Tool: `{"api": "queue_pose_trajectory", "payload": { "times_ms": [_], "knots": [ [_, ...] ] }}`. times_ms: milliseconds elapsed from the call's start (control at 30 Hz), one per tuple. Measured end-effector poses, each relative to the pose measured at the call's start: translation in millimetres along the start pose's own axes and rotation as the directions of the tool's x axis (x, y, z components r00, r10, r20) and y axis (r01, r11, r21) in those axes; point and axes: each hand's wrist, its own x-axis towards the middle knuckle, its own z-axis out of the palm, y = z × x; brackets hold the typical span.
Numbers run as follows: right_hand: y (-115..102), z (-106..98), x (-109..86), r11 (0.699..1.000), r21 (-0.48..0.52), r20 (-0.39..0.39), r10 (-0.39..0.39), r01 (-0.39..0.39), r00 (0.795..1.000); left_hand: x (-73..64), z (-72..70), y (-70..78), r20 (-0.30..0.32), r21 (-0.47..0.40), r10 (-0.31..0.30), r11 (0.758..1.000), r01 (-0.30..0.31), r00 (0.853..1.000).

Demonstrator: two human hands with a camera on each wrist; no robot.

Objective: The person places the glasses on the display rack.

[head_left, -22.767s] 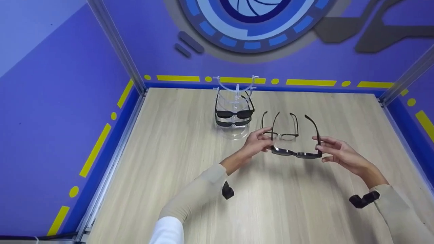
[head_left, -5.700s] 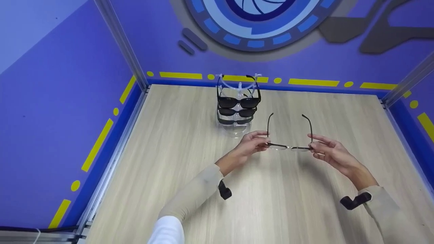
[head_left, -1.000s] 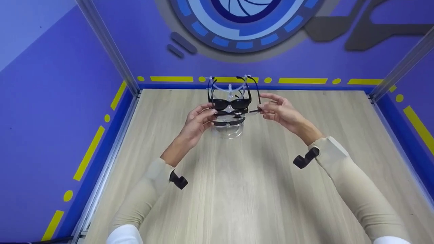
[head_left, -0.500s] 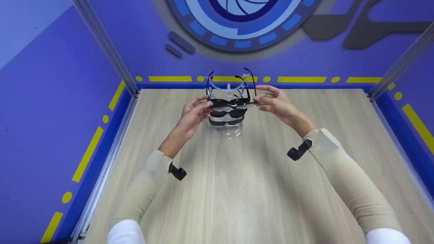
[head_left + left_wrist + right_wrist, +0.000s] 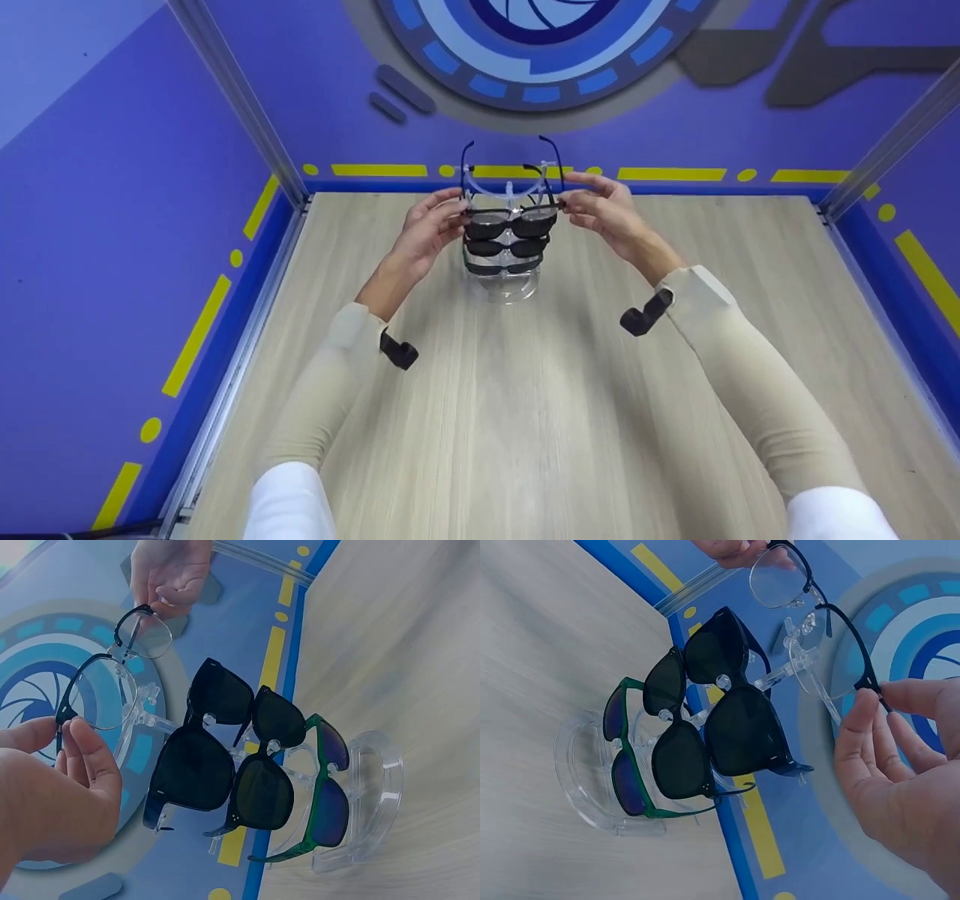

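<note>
A pair of clear-lens eyeglasses with dark browline rims point(image 5: 859, 637) is held level at the top of a clear acrylic display stand point(image 5: 391, 780). My left hand point(image 5: 426, 231) pinches one hinge corner, and my right hand point(image 5: 609, 216) pinches the other. The temples point back toward the wall. Below them on the stand hang large black sunglasses point(image 5: 193, 769), then a second black pair point(image 5: 262, 793), then green-framed sunglasses point(image 5: 630, 784) lowest. In both wrist views the eyeglasses sit by the stand's uppermost arm; whether they rest on it, I cannot tell.
The stand rises from a light wood table point(image 5: 510, 420) near its back edge. Behind it is a blue printed wall point(image 5: 337, 90) with yellow dashes. Metal posts point(image 5: 232, 97) mark the corners, and side walls flank the table.
Over the last second both hands raised the eyeglasses from in front of the middle sunglasses to the stand's top. Earlier, the top black sunglasses were in both hands and the eyeglasses lay on the table.
</note>
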Motion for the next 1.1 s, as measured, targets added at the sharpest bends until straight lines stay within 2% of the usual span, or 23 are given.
{"api": "queue_pose_trajectory", "payload": {
  "times_ms": [533, 800, 1100],
  "knots": [
    [4, 1, 22.4, 0.999, 0.005, -0.062, 0.044, -0.043, 0.997, 28.3, -1.9, -2.0, -0.074, 0.004, -0.019, 1.000, 0.020, 0.997],
    [6, 2, 29.7, 0.998, 0.024, -0.058, 0.066, -0.064, 0.996, 35.0, -2.8, -5.2, -0.108, -0.001, -0.012, 1.000, 0.012, 0.994],
    [13, 2, 33.4, 0.996, 0.040, -0.061, 0.086, -0.084, 0.994, 37.2, -2.2, -10.8, -0.141, -0.029, 0.019, 0.999, -0.023, 0.990]
  ]
}}
